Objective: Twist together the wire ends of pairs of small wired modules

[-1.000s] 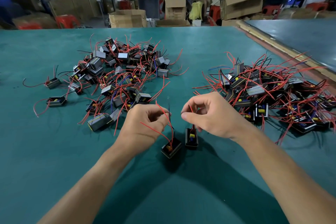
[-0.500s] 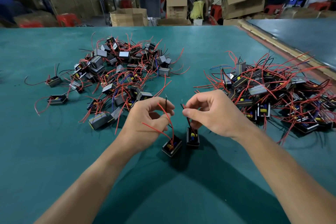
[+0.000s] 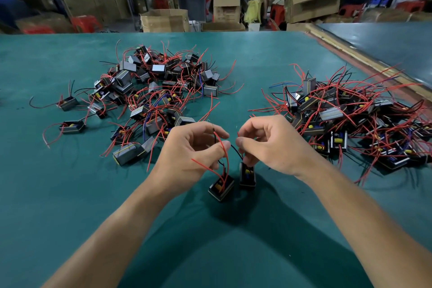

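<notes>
Two small black modules hang just above the green table [image 3: 70, 206] between my hands. The left module [image 3: 221, 186] is tilted, with red and black wires rising into my left hand [image 3: 189, 154], which pinches them between thumb and forefinger. The right module [image 3: 247, 174] hangs upright from a black wire pinched in my right hand [image 3: 271, 145]. The two pinched wire ends are close together but apart, a short gap between my fingertips.
A pile of modules with red wires [image 3: 154, 91] lies at the left, a second tangled pile [image 3: 350, 114] at the right. Two stray modules [image 3: 71, 127] sit far left. A raised table edge [image 3: 364, 61] runs along the right. Cardboard boxes and people stand beyond the table.
My hands have drawn slightly closer and lower, the wire ends nearing each other. Both modules stay hanging in the same spot.
</notes>
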